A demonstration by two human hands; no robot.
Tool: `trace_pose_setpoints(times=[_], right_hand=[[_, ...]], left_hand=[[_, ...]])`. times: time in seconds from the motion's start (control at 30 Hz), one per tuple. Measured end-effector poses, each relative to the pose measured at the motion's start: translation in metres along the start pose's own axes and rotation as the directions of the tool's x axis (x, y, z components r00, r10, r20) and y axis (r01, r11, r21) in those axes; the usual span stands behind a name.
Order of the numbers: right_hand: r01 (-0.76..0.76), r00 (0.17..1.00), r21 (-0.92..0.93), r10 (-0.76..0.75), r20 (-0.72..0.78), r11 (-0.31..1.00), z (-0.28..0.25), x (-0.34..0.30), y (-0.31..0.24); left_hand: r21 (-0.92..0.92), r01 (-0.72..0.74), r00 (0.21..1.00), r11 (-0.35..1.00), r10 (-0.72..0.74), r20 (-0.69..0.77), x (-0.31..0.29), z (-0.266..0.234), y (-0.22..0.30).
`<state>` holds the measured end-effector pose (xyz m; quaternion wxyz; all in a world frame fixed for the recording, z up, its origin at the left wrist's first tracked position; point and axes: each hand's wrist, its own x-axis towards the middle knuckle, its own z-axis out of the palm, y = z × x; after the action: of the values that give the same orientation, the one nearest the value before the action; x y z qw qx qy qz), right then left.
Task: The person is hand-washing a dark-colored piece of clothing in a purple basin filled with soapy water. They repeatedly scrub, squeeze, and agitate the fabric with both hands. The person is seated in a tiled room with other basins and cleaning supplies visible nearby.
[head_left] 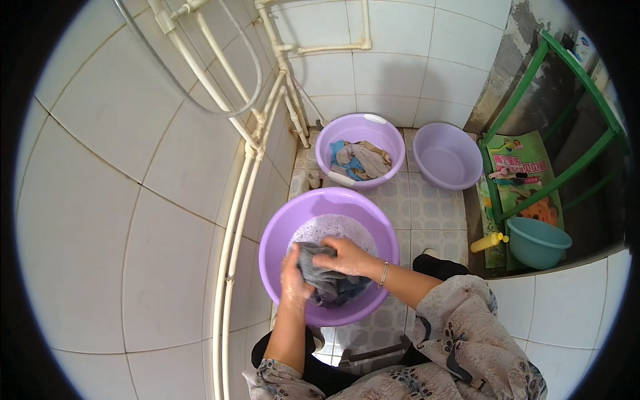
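Together, the left hand (293,277) and right hand (348,257) hold a gray cloth (316,274) in their fingers (324,262) at the soapy purple tub (273,257) in the frame's middle.

White-tiled walls (77,233) carry cream pipes (251,151); the floor (437,212) is patterned.

Open floor (435,217) lay right of the large purple basin (271,260); cream pipes (230,279) hemmed in its left side.
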<state>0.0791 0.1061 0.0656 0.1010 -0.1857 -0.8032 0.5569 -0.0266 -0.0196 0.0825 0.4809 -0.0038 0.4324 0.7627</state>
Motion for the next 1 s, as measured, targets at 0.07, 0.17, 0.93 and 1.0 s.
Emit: trace_pose_setpoints(times=[0.07, 0.17, 0.93, 1.0], right_hand=[[-0.077, 0.944, -0.175, 0.128, 0.303, 0.982, -0.005, -0.003, 0.001], [-0.138, 0.968, 0.089, 0.115, 0.223, 0.986, 0.001, 0.0, 0.021], [0.012, 0.936, -0.376, -0.143, -0.321, 0.926, 0.02, 0.008, -0.01], [0.017, 0.934, -0.382, -0.15, -0.324, 0.924, 0.017, 0.01, -0.008]], left_hand=[[-0.116, 0.005, 0.999, 0.993, -0.01, -0.046, 0.004, -0.011, 0.011], [-0.221, 0.029, 0.998, 0.975, -0.042, -0.051, -0.002, -0.002, 0.018], [0.199, 0.038, 0.919, 0.979, 0.044, -0.392, -0.003, 0.032, -0.039], [0.12, -0.038, 0.959, 0.992, 0.07, -0.276, -0.003, 0.03, -0.038]])
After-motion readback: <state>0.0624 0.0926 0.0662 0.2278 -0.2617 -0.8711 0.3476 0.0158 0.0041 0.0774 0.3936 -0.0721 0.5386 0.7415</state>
